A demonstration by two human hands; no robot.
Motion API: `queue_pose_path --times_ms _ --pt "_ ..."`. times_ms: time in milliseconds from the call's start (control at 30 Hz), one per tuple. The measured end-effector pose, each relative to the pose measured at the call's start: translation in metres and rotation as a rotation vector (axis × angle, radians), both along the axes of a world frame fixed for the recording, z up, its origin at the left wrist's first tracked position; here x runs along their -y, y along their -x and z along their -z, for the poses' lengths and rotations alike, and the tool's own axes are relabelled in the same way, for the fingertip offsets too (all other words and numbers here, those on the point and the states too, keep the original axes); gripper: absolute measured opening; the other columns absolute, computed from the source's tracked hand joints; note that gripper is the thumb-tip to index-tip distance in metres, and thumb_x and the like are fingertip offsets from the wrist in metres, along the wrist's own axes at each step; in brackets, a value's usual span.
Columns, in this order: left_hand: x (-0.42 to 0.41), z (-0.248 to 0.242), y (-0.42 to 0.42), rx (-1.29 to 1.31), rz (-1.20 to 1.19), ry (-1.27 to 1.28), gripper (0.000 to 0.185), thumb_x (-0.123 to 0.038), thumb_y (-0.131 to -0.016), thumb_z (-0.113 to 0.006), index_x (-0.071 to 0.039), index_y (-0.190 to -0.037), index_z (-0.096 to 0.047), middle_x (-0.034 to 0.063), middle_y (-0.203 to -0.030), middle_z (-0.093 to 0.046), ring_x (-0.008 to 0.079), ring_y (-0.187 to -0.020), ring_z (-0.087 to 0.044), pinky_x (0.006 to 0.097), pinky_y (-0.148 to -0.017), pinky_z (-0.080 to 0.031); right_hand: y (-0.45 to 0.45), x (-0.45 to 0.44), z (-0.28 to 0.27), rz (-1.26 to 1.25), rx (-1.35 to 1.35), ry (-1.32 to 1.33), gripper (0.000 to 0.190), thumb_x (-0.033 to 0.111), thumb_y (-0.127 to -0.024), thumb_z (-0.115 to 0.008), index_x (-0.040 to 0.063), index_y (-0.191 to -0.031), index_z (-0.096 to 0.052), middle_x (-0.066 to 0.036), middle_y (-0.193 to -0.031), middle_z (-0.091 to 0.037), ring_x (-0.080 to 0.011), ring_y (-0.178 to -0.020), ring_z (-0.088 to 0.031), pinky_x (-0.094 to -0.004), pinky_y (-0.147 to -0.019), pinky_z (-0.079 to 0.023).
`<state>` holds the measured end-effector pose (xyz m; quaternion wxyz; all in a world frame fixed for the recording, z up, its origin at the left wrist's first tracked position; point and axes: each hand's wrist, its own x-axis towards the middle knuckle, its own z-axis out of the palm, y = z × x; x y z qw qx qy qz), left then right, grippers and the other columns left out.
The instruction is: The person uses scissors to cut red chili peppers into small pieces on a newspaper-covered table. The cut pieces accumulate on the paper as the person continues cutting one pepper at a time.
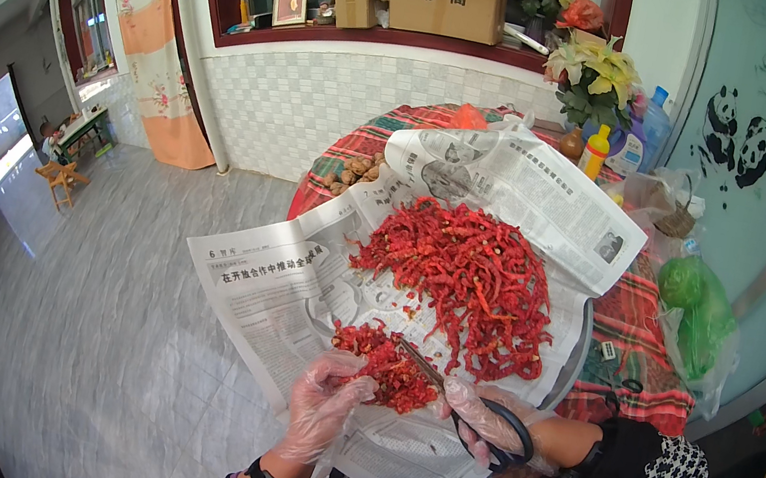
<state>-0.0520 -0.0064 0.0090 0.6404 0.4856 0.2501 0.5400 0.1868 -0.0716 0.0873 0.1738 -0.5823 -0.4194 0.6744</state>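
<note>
My right hand, in a clear plastic glove, grips black-handled scissors. Their blades lie over a small pile of cut red chili pieces. My left hand, gloved the same way, is at the left edge of that pile with thumb and fingers drawn together. Whether a chili is pinched between them is hidden. Beyond the cut pieces spreads a larger heap of whole dried red chilies. Both piles rest on newspaper sheets, which cover most of a round tray whose rim shows at the right.
A red plaid cloth covers the round table. Walnuts lie at its left. Along the right are a green plastic bag, a second pair of scissors and a yellow bottle. Artificial flowers stand behind.
</note>
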Motion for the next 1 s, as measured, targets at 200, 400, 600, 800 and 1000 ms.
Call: queue_pose_path --times_ms 200,400,600,800,1000 --pt "0.003 -0.007 -0.006 0.025 -0.172 -0.088 0.018 0.006 -0.079 -0.067 0.002 -0.092 -0.056 0.0133 -0.107 -0.055 0.0206 -0.089 -0.060 0.0329 -0.078 -0.054 0.009 0.005 -0.011 -0.091 -0.029 -0.094 0.074 0.077 -0.081 -0.038 0.009 -0.108 -0.050 -0.007 -0.081 -0.057 -0.0127 -0.077 -0.057 -0.0239 -0.064 -0.046" --pt "0.006 -0.010 -0.015 -0.211 -0.317 -0.393 0.021 0.005 -0.073 -0.072 -0.002 -0.087 -0.059 0.0107 -0.094 -0.061 0.0234 -0.087 -0.061 0.0330 -0.077 -0.049 0.015 -0.001 -0.010 -0.178 0.028 -0.112 0.073 0.075 -0.084 -0.035 0.009 -0.111 -0.048 -0.007 -0.089 -0.059 -0.0114 -0.082 -0.053 -0.0225 -0.065 -0.043" --pt "0.006 -0.012 -0.012 -0.453 -0.294 -0.608 0.020 0.003 -0.071 -0.073 -0.003 -0.087 -0.061 0.0114 -0.090 -0.062 0.0257 -0.087 -0.062 0.0302 -0.075 -0.049 0.021 -0.003 -0.007 -0.085 0.028 -0.113 0.070 0.074 -0.086 -0.033 0.008 -0.105 -0.050 -0.001 -0.072 -0.053 -0.0095 -0.062 -0.051 -0.0218 -0.054 -0.041" --pt "0.005 -0.003 -0.011 -0.232 -0.109 -0.324 0.018 0.005 -0.075 -0.069 -0.001 -0.087 -0.058 0.0099 -0.096 -0.059 0.0204 -0.096 -0.058 0.0318 -0.074 -0.051 0.032 -0.002 0.008 0.050 -0.078 -0.270 0.064 0.072 -0.087 -0.035 0.011 -0.096 -0.055 0.003 -0.061 -0.044 -0.0065 -0.046 -0.042 -0.0220 -0.042 -0.032" --pt "0.002 0.004 -0.007 0.031 0.062 0.045 0.018 0.008 -0.078 -0.064 0.001 -0.091 -0.054 0.0127 -0.105 -0.052 0.0220 -0.094 -0.060 0.0369 -0.080 -0.055 0.021 -0.001 0.001 -0.050 0.071 -0.222 0.056 0.059 -0.096 -0.033 0.007 -0.094 -0.054 -0.002 -0.077 -0.046 -0.0106 -0.073 -0.044 -0.0240 -0.067 -0.039"
